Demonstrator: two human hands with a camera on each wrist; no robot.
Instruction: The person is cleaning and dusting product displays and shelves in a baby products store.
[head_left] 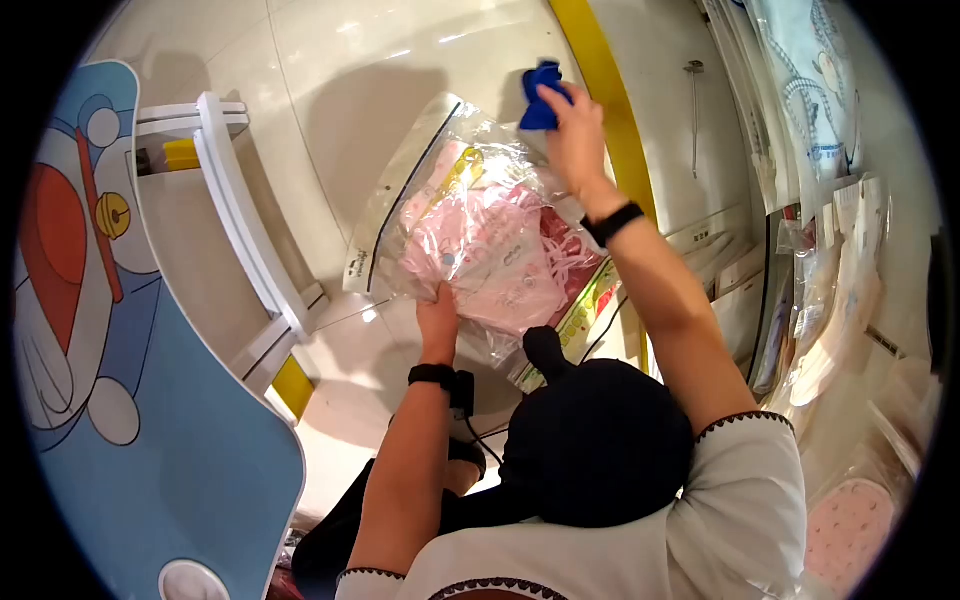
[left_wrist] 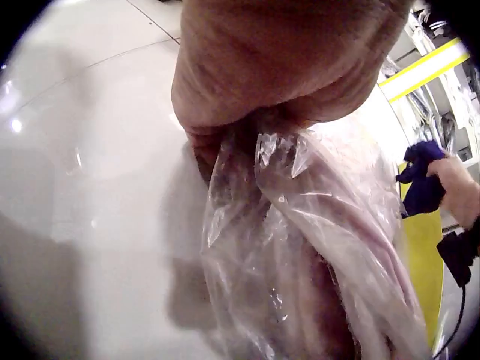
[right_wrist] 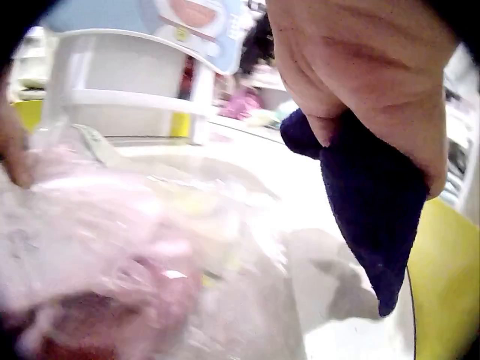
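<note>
My left hand [head_left: 438, 325] grips the near edge of a clear plastic bag [head_left: 372, 245] with folded pink baby clothing [head_left: 505, 255] inside. In the left wrist view the bag's film [left_wrist: 277, 225] bunches up under the curled fingers and hangs down in creases. Beyond the bag's far right side, my right hand [head_left: 578, 145] holds a dark blue cloth [head_left: 538, 114] above the floor. The right wrist view shows this cloth [right_wrist: 371, 202] pinched at the top, its pointed end hanging down. Part of the left hand [right_wrist: 15, 146] appears there at the left edge.
A blue table [head_left: 215, 440] with a cartoon print stands at left, beside a white chair-like frame [head_left: 240, 210]. A yellow strip [head_left: 600, 60] runs along the floor by the right-hand shelves. Packaged garments [head_left: 835, 290] hang there. A green-and-yellow printed package [head_left: 590, 320] lies beside the bag.
</note>
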